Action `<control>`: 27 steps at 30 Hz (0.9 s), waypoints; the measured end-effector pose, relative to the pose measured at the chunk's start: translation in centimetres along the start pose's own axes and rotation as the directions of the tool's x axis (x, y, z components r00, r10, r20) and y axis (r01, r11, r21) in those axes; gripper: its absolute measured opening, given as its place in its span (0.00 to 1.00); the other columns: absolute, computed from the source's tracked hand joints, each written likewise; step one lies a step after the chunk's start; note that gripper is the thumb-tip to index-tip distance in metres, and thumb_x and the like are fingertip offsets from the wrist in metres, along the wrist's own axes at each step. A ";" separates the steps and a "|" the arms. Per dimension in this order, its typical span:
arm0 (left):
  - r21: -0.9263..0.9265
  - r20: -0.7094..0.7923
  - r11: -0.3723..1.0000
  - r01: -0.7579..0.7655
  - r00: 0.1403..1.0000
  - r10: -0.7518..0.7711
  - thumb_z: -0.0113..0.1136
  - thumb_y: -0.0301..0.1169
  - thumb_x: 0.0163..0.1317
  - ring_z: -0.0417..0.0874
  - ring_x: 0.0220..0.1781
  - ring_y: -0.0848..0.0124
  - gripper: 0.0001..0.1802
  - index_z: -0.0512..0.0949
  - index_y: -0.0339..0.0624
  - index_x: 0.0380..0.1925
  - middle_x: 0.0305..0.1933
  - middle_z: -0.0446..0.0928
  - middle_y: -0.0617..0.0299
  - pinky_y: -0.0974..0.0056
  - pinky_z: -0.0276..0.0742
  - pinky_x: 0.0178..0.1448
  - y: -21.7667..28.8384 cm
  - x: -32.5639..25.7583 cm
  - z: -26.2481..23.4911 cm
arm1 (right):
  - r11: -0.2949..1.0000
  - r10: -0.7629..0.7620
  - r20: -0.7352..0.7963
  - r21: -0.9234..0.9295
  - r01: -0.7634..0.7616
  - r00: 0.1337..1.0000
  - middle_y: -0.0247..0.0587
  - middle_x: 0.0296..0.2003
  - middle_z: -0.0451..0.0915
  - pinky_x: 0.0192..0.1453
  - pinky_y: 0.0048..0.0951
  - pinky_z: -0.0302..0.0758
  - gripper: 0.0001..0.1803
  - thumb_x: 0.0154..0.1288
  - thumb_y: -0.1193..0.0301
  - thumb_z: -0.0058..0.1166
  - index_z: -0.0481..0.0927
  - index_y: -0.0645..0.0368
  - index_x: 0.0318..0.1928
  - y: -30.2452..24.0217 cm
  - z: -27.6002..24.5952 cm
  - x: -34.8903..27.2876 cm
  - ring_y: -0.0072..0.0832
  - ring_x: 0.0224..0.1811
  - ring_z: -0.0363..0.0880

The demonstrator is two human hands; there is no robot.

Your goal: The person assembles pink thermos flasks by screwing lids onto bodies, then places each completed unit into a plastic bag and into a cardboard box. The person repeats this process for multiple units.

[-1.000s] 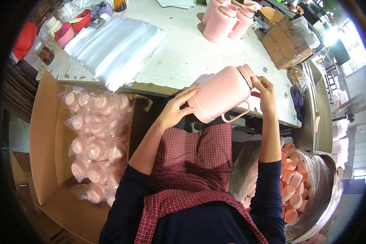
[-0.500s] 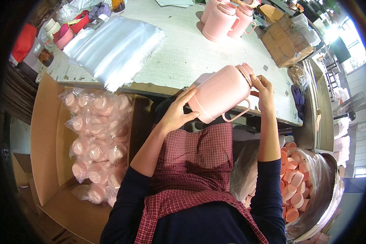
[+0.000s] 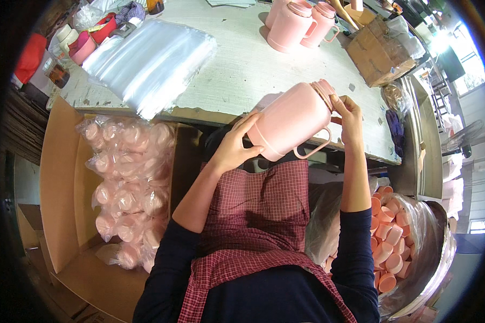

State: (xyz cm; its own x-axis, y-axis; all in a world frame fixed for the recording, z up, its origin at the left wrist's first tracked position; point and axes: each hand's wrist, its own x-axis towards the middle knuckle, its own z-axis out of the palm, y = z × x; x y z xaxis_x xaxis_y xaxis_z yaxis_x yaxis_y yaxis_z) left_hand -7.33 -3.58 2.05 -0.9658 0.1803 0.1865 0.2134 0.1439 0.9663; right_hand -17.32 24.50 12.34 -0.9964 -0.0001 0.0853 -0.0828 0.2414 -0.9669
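Observation:
A pink plastic jug (image 3: 293, 121) with a looped handle is held tilted in front of me, over the table's near edge. Its threaded neck points up to the right and its base down to the left. My left hand (image 3: 235, 144) grips the base end, thumb on the near side and fingers around the far side. At the neck, my right hand (image 3: 348, 114) has its thumb and fingers closed on the rim; some of those fingertips are hidden. Standing at the far side of the table are several more pink jugs (image 3: 289, 29).
A stack of clear plastic bags (image 3: 151, 64) lies on the pale table (image 3: 226, 81). Left of my lap, a cardboard box (image 3: 64, 188) holds several bagged pink pieces. To the right, a plastic-lined container (image 3: 431, 231) holds loose pink cups (image 3: 393, 237). Another carton (image 3: 380, 54) sits at the table's right.
The jug has tilted slightly and its neck has shifted a little up and left. Both hands keep their hold on it.

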 end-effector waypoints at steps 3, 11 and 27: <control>-0.010 0.009 1.000 -0.007 1.000 0.007 0.74 0.31 0.51 0.56 0.79 0.56 0.48 0.61 0.41 0.72 0.77 0.58 0.48 0.56 0.54 0.80 -0.6 0.0 -0.1 | 1.000 -0.003 -0.008 -0.004 0.003 1.000 0.36 0.30 0.81 0.36 0.27 0.82 0.20 0.65 0.55 0.64 0.83 0.63 0.36 -0.1 0.2 0.0 0.22 0.32 0.80; 0.054 -0.033 0.998 -0.019 0.999 0.020 0.75 0.32 0.50 0.59 0.78 0.55 0.48 0.61 0.39 0.71 0.75 0.60 0.46 0.55 0.56 0.79 -0.1 -0.2 0.2 | 1.000 -0.018 -0.015 -0.014 0.018 1.000 0.35 0.28 0.81 0.35 0.27 0.80 0.20 0.64 0.55 0.65 0.83 0.62 0.35 -0.3 0.6 0.0 0.21 0.32 0.79; 0.019 0.008 0.998 0.062 0.998 -0.062 0.73 0.24 0.52 0.55 0.80 0.60 0.48 0.59 0.38 0.73 0.79 0.53 0.48 0.55 0.54 0.81 -0.1 -0.4 0.2 | 1.000 -0.005 -0.027 -0.030 0.004 1.000 0.35 0.28 0.80 0.34 0.26 0.81 0.21 0.65 0.53 0.65 0.82 0.61 0.33 0.5 0.8 0.1 0.21 0.31 0.79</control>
State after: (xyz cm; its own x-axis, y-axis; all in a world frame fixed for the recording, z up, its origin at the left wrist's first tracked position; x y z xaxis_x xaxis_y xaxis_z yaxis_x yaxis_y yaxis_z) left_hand -6.93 -3.46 1.84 -0.9760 0.1786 0.1247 0.1560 0.1733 0.9724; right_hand -17.50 23.83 11.63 -0.9950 0.0253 0.0964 -0.0860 0.2707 -0.9588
